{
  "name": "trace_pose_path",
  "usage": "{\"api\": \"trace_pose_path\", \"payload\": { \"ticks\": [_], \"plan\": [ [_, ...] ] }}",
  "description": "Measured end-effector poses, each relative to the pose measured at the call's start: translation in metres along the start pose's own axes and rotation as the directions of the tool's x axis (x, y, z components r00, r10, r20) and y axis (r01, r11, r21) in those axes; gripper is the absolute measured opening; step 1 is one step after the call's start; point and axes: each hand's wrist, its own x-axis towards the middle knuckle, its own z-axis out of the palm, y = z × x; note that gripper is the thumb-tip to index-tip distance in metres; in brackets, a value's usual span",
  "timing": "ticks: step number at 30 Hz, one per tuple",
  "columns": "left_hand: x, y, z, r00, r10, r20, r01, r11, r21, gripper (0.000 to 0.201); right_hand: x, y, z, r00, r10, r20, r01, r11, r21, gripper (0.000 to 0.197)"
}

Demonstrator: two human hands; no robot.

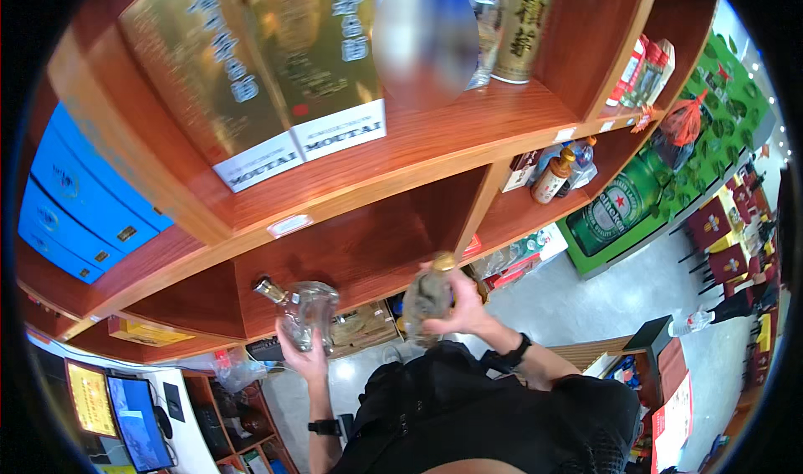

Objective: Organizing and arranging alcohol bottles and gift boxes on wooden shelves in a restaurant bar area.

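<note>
A clear glass liquor bottle with a metallic cap (311,307) is gripped by my left hand (304,355), tilted, its neck toward the upper left. My right hand (462,308) is wrapped round a second glass bottle (425,300) with a gold cap, held more upright. Both bottles are at the front of an open wooden shelf compartment (360,240). The right bottle is a little blurred, and fingers cover part of it.
Above stand two tall gold boxes (314,48) and a gold canister (523,31). Blue boxes (79,194) fill the left compartment. A brown-and-white bottle (554,177) stands in the right compartment. Monitors (138,424) are at lower left, a green display (636,190) at right.
</note>
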Motion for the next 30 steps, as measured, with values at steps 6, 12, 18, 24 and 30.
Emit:
{"api": "trace_pose_path", "payload": {
  "ticks": [6, 12, 18, 24, 30],
  "plan": [
    [-0.043, 0.145, 0.011, 0.973, 0.165, 0.159, -0.164, 0.986, -0.021, 0.101, 0.006, -0.058, -0.147, 1.0, -0.018, -0.014, 0.021, 0.936, 0.351, 0.11],
    [-0.037, 0.278, 0.005, 0.964, 0.217, 0.156, -0.166, 0.943, -0.287, 0.117, 0.046, -0.098, -0.233, 0.946, -0.324, 0.013, 0.278, 0.83, 0.483, 0.123],
    [-0.041, 0.355, 0.019, 0.886, 0.457, -0.075, -0.462, 0.884, -0.075, 0.127, 0.078, -0.138, -0.26, 0.875, -0.439, -0.205, 0.399, 0.414, 0.818, 0.128],
    [-0.028, 0.462, 0.055, 0.936, 0.322, -0.14, -0.345, 0.92, -0.188, 0.119, 0.081, -0.174, -0.299, 0.941, -0.239, -0.24, 0.333, 0.52, 0.787, 0.13],
    [-0.021, 0.47, 0.044, 0.904, 0.376, -0.205, -0.417, 0.882, -0.22, 0.104, 0.137, -0.201, -0.308, 0.887, -0.413, -0.206, 0.436, 0.603, 0.668, 0.11]
  ]
}}
